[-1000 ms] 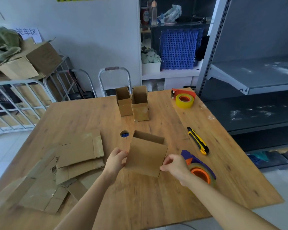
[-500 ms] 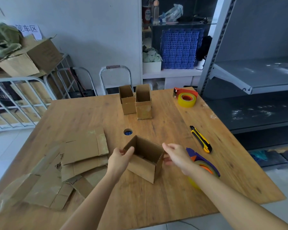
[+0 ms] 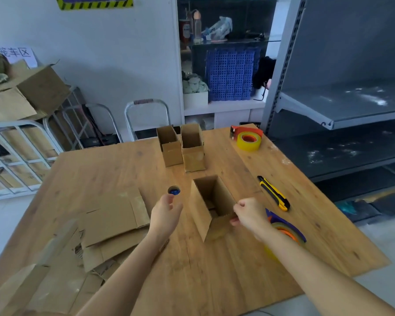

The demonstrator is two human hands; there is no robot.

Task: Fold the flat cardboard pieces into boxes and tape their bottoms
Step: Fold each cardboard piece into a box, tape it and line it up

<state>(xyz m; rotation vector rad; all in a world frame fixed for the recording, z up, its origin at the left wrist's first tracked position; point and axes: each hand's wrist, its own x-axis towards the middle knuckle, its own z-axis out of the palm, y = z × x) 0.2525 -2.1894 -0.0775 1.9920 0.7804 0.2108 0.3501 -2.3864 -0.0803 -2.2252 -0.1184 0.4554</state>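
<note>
**Open box standing on a table, pinched by one hand**

A wooden table (image 3: 123,169) seen from above, with a person's two bare arms reaching in from the bottom. A small cardboard box (image 3: 211,206) stands near the middle of the table, its open top facing up and one corner turned toward the viewer. The right hand (image 3: 249,215) pinches the top edge of the box's near right wall, fingers curled around it. The left hand (image 3: 167,213) hovers just left of the box, not touching it, fingers loosely curled and holding nothing.

A pile of flat pieces (image 3: 114,220) lies on the table's left side, beside the left forearm. Two more boxes (image 3: 180,147) stand side by side, touching, at the far edge, open tops up. A small round hole (image 3: 173,191) in the table, blue inside, sits just beyond the left hand. To the right of the box lies a yellow and black knife (image 3: 273,193). A tape gun (image 3: 287,233) with an orange core lies partly hidden under the right forearm. Yellow tape (image 3: 248,140) sits at the far right corner.
</note>
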